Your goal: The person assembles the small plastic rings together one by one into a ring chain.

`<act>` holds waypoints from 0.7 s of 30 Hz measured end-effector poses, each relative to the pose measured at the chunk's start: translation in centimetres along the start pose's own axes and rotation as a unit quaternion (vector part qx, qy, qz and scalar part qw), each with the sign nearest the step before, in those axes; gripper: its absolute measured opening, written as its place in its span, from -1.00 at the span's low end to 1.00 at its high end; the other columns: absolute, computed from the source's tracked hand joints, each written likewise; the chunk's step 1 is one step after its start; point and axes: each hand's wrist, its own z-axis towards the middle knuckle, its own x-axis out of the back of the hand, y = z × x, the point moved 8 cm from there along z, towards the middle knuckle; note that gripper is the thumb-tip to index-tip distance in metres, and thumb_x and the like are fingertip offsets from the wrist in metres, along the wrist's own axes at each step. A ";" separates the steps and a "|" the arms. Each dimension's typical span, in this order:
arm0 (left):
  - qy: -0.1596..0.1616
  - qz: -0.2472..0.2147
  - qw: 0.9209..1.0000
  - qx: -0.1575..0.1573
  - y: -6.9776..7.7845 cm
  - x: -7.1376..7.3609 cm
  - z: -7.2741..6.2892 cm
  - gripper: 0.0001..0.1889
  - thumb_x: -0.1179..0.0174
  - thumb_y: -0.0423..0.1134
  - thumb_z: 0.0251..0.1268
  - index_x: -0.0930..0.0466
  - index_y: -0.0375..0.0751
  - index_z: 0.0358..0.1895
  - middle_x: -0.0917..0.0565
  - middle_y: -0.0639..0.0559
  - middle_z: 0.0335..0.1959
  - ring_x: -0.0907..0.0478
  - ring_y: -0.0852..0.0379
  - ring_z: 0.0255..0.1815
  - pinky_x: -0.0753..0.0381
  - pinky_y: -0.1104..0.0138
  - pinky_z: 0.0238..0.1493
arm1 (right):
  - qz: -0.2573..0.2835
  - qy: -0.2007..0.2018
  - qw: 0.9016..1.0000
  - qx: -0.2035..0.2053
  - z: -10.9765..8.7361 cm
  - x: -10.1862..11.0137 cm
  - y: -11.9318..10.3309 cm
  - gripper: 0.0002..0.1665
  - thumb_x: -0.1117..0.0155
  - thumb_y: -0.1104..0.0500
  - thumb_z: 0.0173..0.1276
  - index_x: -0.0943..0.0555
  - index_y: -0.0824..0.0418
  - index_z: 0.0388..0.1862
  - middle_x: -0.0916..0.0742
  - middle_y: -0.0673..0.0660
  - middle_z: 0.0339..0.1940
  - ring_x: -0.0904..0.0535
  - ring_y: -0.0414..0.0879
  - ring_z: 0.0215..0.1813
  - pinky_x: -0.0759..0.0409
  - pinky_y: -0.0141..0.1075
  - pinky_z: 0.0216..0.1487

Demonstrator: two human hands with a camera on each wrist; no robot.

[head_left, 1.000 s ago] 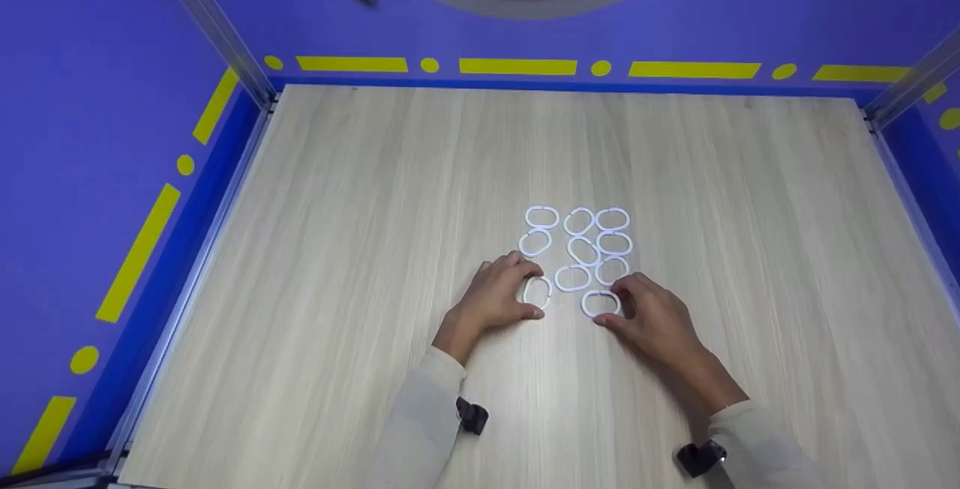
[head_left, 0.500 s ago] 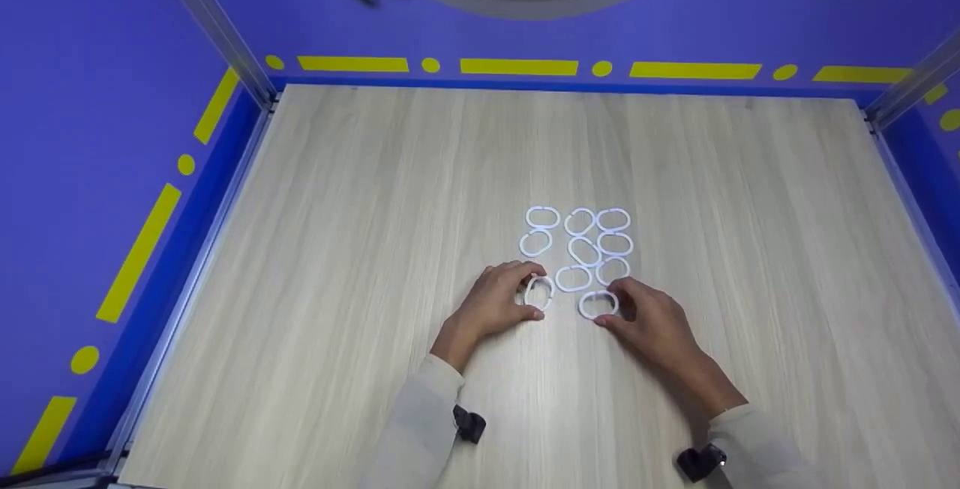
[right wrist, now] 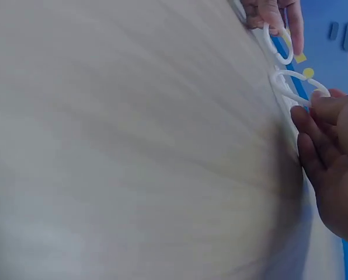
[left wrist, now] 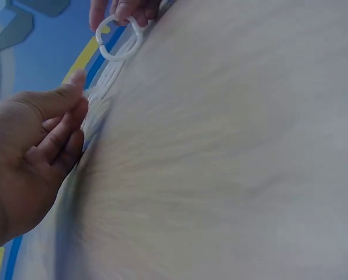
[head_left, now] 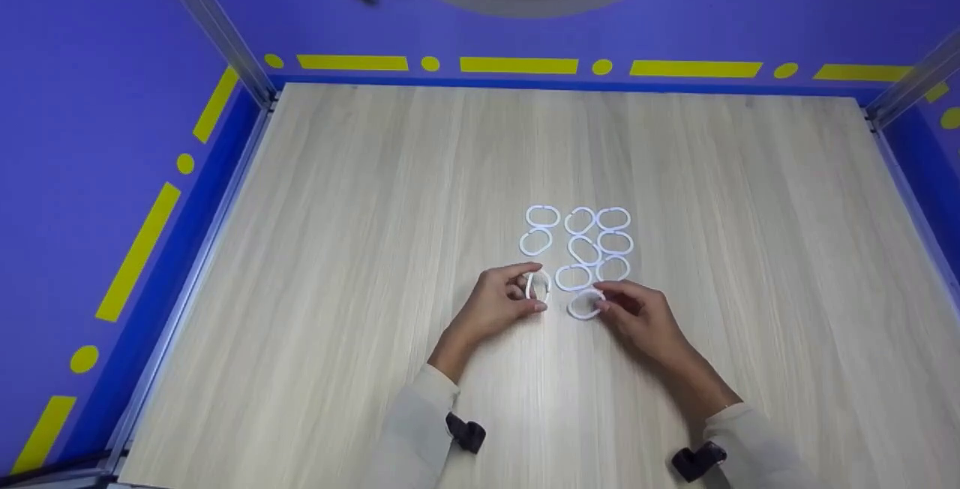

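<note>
My left hand (head_left: pixel 499 298) pinches a white plastic curtain ring (head_left: pixel 528 288) between thumb and fingertips. That ring stands tilted up, and its oval shape looks narrow from the head view. With thumb and forefinger, my right hand (head_left: pixel 649 320) grips a second white curtain ring (head_left: pixel 581 318), tilted and a short way right of the first. In the right wrist view a small gap breaks the loop of the right hand's ring (right wrist: pixel 289 72), and the left hand's ring (right wrist: pixel 267 41) is close to it. The two held rings look apart in the head view.
Several more white curtain rings (head_left: pixel 615 231) lie flat in a close cluster just beyond my hands, some touching. Two rings (head_left: pixel 538 229) form a column to their left. The wood-grain table (head_left: pixel 375 211) meets blue panels (head_left: pixel 525 39) at its back and sides.
Both curtain rings have been tipped up from lying flat. The right hand has carried its ring leftward, nearer the left hand's ring. The other rings have stayed put.
</note>
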 end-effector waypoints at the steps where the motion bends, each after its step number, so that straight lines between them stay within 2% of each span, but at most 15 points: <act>1: 0.000 -0.040 0.999 0.010 -0.3 -0.1 0.0 -0.36 -0.41 -0.53 0.12 -0.49 -0.43 0.34 -0.59 0.10 -0.38 -0.53 0.40 -0.45 -0.50 0.56 -0.37 | 0.010 0.005 1.000 -0.010 0.1 0.0 0.1 -0.69 -0.41 0.42 0.25 -0.74 0.30 -0.01 -0.80 0.26 -0.19 -0.61 -0.37 -0.20 -0.56 -0.60 -0.12; 4: -0.002 -0.135 0.990 0.032 -0.9 -0.4 -0.2 -0.35 -0.34 -0.63 0.11 -0.42 -0.52 0.35 -0.58 0.14 -0.42 -0.58 0.38 -0.45 -0.55 0.56 -0.36 | 0.029 0.021 0.999 -0.031 0.3 0.0 0.1 -0.76 -0.40 0.43 0.26 -0.74 0.35 -0.08 -0.79 0.30 -0.21 -0.62 -0.37 -0.22 -0.56 -0.60 -0.13; 7: -0.004 -0.186 0.981 0.051 -1.3 -0.8 -0.3 -0.34 -0.31 -0.66 0.12 -0.40 -0.53 0.36 -0.61 0.17 -0.46 -0.62 0.36 -0.45 -0.59 0.54 -0.36 | 0.034 0.029 0.999 -0.021 0.6 -0.2 -0.3 -0.78 -0.38 0.47 0.25 -0.76 0.35 -0.13 -0.79 0.30 -0.23 -0.63 -0.36 -0.21 -0.56 -0.59 -0.12; 13: -0.017 -0.197 0.978 0.068 -1.3 -1.7 -0.5 -0.38 -0.33 -0.59 0.17 -0.42 -0.50 0.36 -0.63 0.22 -0.51 -0.65 0.36 -0.50 -0.49 0.50 -0.48 | 0.046 0.042 0.997 0.037 1.1 -0.7 -1.3 -0.78 -0.36 0.53 0.21 -0.78 0.37 -0.18 -0.79 0.29 -0.31 -0.63 -0.37 -0.21 -0.58 -0.60 -0.11; 21: -0.033 -0.230 0.970 0.074 -1.3 -2.2 -0.5 -0.38 -0.27 -0.64 0.19 -0.38 -0.55 0.37 -0.64 0.23 -0.54 -0.69 0.33 -0.49 -0.68 0.48 -0.37 | 0.057 0.041 0.994 0.088 1.1 -1.3 -2.6 -0.73 -0.36 0.59 0.17 -0.79 0.36 -0.20 -0.79 0.23 -0.38 -0.65 -0.31 -0.27 -0.62 -0.60 -0.10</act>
